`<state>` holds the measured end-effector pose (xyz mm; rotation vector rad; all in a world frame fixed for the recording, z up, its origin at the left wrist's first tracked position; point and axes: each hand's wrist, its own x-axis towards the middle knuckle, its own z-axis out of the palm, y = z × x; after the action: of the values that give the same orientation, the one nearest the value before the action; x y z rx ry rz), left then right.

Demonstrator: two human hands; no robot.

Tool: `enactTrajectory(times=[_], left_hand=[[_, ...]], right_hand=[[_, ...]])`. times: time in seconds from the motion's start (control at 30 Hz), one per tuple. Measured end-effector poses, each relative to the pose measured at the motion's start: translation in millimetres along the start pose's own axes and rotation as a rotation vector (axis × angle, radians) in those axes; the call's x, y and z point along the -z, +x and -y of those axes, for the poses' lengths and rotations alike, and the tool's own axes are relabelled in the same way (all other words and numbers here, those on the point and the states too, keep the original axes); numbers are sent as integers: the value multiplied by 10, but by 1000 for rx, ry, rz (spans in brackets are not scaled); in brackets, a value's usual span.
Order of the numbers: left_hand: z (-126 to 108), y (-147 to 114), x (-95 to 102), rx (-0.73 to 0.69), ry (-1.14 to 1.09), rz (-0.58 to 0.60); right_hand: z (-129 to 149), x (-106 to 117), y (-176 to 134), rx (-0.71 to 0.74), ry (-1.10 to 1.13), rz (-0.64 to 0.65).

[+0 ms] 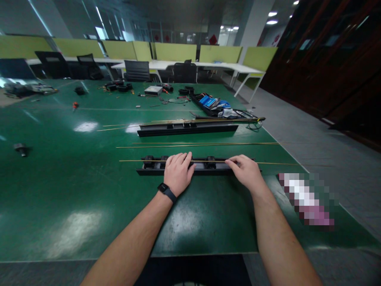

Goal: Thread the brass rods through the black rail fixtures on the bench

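Note:
A thin brass-coloured rod (276, 163) runs lengthwise above a long black channel (151, 171), sticking out past both ends. Near the channel's right end, my right hand (245, 171) pinches the rod between thumb and fingertips. My left hand (179, 171), with a dark watch on its wrist, lies across the middle of the channel, fingers stretched out and thumb apart. Whatever is under its palm is hidden. Black blocks sit in the channel, one (210, 162) between my hands and one (148, 161) toward the left end.
Beyond lie more brass-coloured rods (196, 145) and a second black channel (190, 129). A black tray (205, 109) holds blue packs and a glove. Small parts and tools lie at the back. A pixelated item (306, 202) is by the table's right edge.

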<state>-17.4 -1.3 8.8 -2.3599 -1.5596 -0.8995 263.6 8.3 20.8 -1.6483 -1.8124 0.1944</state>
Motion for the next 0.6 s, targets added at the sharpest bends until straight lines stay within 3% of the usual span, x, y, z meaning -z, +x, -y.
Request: enactTrajectory(times=[0.37, 0.6], left_hand=[[16, -1, -16, -1, -5, 9], [-1, -2, -1, 5, -14, 2]], right_hand=[[-123, 68, 22, -80, -27, -58], [61, 47, -16, -50, -44, -63]])
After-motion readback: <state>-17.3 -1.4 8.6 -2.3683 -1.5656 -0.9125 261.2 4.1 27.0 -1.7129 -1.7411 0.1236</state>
